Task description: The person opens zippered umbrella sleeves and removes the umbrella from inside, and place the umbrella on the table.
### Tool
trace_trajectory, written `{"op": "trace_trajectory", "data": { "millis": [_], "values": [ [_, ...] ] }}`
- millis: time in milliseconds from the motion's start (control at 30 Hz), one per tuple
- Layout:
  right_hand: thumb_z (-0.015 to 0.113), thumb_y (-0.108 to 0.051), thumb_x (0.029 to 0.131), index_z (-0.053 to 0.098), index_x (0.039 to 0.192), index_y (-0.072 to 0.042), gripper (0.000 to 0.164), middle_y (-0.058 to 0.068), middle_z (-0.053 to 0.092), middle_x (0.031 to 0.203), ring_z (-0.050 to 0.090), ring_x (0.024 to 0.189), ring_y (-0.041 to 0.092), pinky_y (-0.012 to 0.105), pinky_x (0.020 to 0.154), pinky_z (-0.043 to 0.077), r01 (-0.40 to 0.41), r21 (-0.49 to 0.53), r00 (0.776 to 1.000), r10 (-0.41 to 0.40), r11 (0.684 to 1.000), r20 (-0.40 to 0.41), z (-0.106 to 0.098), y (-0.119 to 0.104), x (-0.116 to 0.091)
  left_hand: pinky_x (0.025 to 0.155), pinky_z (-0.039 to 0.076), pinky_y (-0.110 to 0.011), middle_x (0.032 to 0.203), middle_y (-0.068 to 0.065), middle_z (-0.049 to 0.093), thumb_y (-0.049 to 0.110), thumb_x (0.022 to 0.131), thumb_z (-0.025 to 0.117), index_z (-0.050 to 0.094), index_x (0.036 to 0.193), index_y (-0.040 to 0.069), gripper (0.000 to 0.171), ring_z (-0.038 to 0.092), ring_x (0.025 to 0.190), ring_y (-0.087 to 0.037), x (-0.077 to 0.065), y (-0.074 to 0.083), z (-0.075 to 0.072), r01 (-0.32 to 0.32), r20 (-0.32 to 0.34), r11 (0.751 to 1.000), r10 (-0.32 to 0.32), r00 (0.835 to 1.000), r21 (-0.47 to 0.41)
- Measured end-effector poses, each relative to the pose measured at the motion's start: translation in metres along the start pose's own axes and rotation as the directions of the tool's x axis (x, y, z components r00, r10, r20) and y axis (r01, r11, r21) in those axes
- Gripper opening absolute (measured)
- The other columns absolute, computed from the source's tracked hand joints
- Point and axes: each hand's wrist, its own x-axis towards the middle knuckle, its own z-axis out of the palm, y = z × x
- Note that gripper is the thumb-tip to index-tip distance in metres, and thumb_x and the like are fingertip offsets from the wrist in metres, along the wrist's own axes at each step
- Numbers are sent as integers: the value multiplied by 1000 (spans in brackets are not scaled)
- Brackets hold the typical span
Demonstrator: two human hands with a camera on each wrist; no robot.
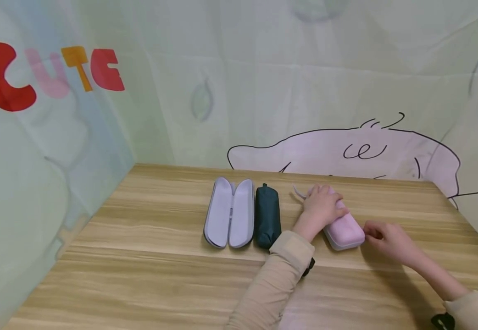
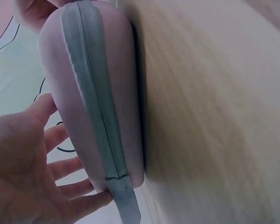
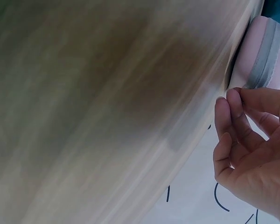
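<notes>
A pink zip case (image 1: 342, 231), shaped like a glasses case, lies slantwise on the table, closed. My left hand (image 1: 321, 205) holds it from above, fingers spread over its top. In the left wrist view, a grey zipper band (image 2: 95, 88) runs along the case's side to a grey fabric tab (image 2: 126, 205) beside my little finger. At the near right corner, my right hand (image 1: 389, 240) pinches with thumb and forefinger at the zipper's end; the pull itself is hidden by the fingertips. The right wrist view shows this pinch against the zipper band (image 3: 268, 53).
Left of the pink case lies a dark green pouch (image 1: 268, 217). Beside that, an open glasses case (image 1: 218, 215) with a pale grey lining lies flat. A printed cloth (image 1: 255, 91) hangs behind and to the left of the wooden table (image 1: 140, 275).
</notes>
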Motion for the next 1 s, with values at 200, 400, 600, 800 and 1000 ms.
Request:
{"op": "trace_trajectory", "data": {
  "millis": [200, 400, 600, 800, 1000],
  "values": [
    [67, 0, 81, 58, 74, -18, 21, -14, 38, 61, 32, 57, -5, 20, 51, 28, 32, 2, 999, -32, 999, -18, 0, 2, -3, 108, 37, -36, 140, 10, 49, 60, 88, 55, 54, 131, 44, 46, 39, 133, -15, -2, 1, -1, 31, -10, 999, -31, 999, -15],
    [68, 0, 81, 58, 75, -17, 21, -15, 38, 62, 31, 58, -6, 19, 51, 28, 54, -3, 998, -54, 999, -31, 0, 2, -6, 105, 39, -34, 138, 11, 50, 64, 87, 54, 53, 132, 46, 48, 42, 127, -13, -4, 4, -2, 63, 0, 998, -64, 998, 31],
    [68, -2, 84, 59, 77, -16, 17, -13, 39, 63, 32, 58, -5, 20, 52, 28, 13, -8, 1000, -13, 1000, -7, -1, 0, -9, 101, 41, -34, 138, 11, 48, 67, 87, 51, 51, 133, 47, 50, 42, 125, -14, -5, 6, -1, 84, 4, 992, -84, 996, 91],
    [69, -2, 82, 58, 75, -18, 20, -14, 38, 62, 31, 58, -5, 19, 52, 28, 23, -14, 999, -24, 1000, -31, 0, 0, -12, 98, 41, -34, 137, 11, 48, 68, 87, 50, 51, 132, 47, 50, 42, 123, -13, -6, 8, -1, 98, -2, 989, -99, 995, 108],
    [69, -1, 81, 58, 74, -18, 22, -15, 38, 61, 31, 58, -6, 19, 51, 28, 36, -14, 998, -37, 999, -57, 1, -1, -15, 98, 41, -36, 139, 10, 46, 70, 86, 48, 50, 133, 47, 52, 40, 125, -15, -7, 10, -1, 123, -10, 983, -123, 992, 139]
  ]
}}
